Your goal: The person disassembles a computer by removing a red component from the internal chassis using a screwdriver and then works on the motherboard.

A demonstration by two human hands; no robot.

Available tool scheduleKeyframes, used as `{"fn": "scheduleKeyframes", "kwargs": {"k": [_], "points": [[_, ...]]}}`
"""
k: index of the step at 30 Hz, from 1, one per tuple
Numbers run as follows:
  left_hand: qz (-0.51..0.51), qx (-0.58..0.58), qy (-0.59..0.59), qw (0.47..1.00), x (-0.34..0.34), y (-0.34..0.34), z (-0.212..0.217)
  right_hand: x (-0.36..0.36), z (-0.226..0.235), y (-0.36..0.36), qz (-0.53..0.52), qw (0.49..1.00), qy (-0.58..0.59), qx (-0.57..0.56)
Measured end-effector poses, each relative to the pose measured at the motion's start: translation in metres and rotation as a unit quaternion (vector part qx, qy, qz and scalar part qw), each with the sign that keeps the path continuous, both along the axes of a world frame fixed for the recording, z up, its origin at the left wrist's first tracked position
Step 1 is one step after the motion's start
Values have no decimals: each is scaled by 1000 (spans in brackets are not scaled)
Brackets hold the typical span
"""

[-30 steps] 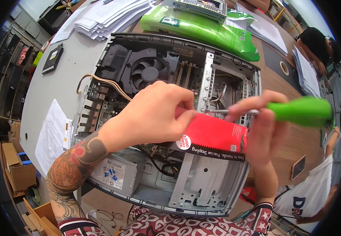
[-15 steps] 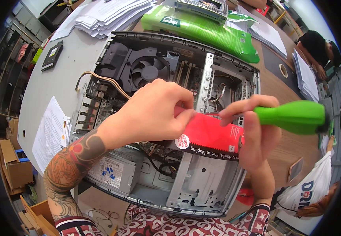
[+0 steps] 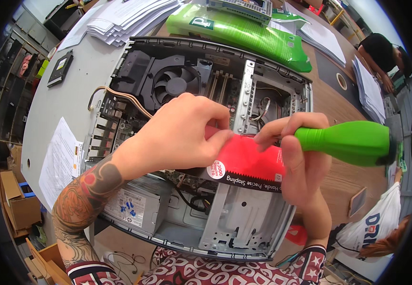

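Observation:
My left hand (image 3: pixel 177 130) is closed in a pinch on a red and black printed cardboard package (image 3: pixel 251 159), held over an open desktop computer case (image 3: pixel 182 244). A screwdriver (image 3: pixel 344 142) with a thick green handle is in my right hand (image 3: pixel 301 161), its handle pointing right. Its thin shaft runs left over the package's upper edge toward my left fingertips; the tip is hidden there. Inside the case, a black cooling fan (image 3: pixel 176 86) sits beyond my left hand. A metal power supply (image 3: pixel 134 206) with a white label lies in the near left corner.
Beyond the case lies a green plastic bag (image 3: pixel 244 40) with a metal drive unit (image 3: pixel 244 10) on it. Paper stacks (image 3: pixel 125 21) stand at the far left. A black drive (image 3: pixel 60 69) and a phone (image 3: pixel 357 203) lie at the sides. Another person (image 3: pixel 379 57) sits far right.
The whole view has shifted slightly. My right hand, with the screwdriver, has come a little left, nearer my left hand. Both hands keep their holds.

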State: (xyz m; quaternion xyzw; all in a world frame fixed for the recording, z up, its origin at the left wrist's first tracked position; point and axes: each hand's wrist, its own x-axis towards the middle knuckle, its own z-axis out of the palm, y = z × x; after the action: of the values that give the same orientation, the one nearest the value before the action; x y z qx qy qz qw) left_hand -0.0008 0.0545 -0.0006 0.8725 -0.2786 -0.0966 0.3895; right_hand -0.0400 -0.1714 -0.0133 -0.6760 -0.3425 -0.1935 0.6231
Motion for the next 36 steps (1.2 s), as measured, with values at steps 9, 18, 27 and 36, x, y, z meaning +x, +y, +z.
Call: {"fn": "scheduleKeyframes", "kwargs": {"k": [9,18,27,36], "points": [[-3,20,11,1000,2,-3,3,-1,-3,7,-3,999,41,-17],[-6,6,1,1000,2,-3,3,1,-1,0,-15,996,55,-73],[-2,29,16,999,1,0,4,-1,11,2,-18,992,41,-117],[-14,14,-2,1000,2,-1,1,-5,6,2,-21,992,106,-70]]}}
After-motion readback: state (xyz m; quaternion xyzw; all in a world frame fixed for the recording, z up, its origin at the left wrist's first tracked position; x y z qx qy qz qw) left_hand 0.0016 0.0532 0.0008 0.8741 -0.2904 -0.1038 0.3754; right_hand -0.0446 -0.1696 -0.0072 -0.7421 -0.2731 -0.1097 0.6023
